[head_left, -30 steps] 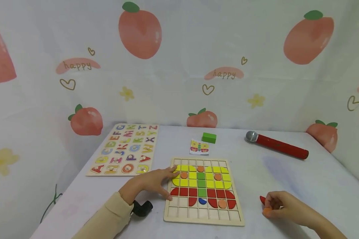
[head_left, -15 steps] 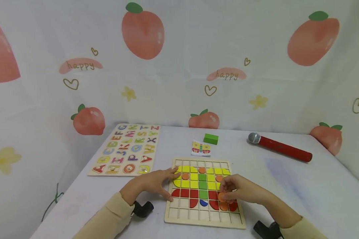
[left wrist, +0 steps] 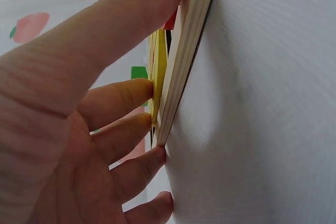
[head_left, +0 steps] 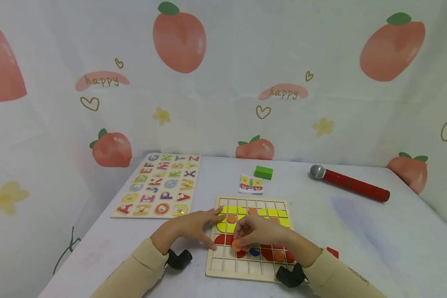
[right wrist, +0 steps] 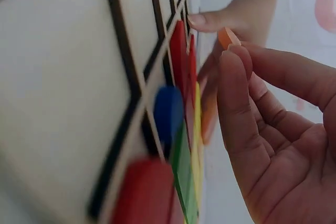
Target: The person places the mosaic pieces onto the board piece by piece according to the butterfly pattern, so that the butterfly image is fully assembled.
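A wooden grid board [head_left: 223,274] lies on the table with yellow, red, green, orange and blue pieces forming a butterfly. My right hand [head_left: 262,231] is over the board's lower left part, pinching a round orange piece [head_left: 236,245] between thumb and fingertip, and the right wrist view shows that orange disc [right wrist: 229,37] held above the pieces. My left hand [head_left: 195,227] rests at the board's left edge with fingers spread, the thumb and fingertips touching it. In the left wrist view those fingers [left wrist: 131,95] lie along the rim. A blue half-round piece [head_left: 255,252] sits below the green column.
Behind the board lie a butterfly picture card [head_left: 251,184] and a green block [head_left: 263,172]. An alphabet puzzle board [head_left: 115,215] is at the left. A red microphone [head_left: 350,184] lies at the back right. A red piece [head_left: 333,252] shows beyond my right sleeve.
My right hand has brought the orange disc from the table at the right, across the board to its lower left. My left hand has stayed at the board's edge.
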A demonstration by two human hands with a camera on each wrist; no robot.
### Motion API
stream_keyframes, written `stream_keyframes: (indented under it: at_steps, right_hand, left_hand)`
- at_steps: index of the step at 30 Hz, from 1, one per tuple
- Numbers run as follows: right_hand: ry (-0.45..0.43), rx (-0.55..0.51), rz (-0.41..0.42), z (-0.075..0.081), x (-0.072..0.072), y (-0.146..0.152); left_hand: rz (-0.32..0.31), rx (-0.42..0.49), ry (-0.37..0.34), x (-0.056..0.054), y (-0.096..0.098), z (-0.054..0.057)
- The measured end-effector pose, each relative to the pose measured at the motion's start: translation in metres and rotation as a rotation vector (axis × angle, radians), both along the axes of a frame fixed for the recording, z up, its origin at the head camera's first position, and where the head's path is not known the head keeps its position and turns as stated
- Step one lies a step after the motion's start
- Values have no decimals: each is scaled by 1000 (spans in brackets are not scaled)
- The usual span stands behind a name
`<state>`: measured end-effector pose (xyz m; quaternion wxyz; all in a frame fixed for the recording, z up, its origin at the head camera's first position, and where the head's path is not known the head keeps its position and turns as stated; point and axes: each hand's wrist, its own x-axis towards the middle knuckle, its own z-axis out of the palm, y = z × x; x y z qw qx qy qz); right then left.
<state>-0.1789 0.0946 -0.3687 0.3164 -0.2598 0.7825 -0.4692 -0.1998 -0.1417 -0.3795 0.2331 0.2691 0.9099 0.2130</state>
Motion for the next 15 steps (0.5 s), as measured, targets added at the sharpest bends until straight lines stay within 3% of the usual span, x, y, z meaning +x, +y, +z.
stream_keyframes:
  at_steps: [15]
  right_hand:
    - [23,68,-19,-4,3,-17]
  left_hand:
    - [4,4,12,2,-1,3]
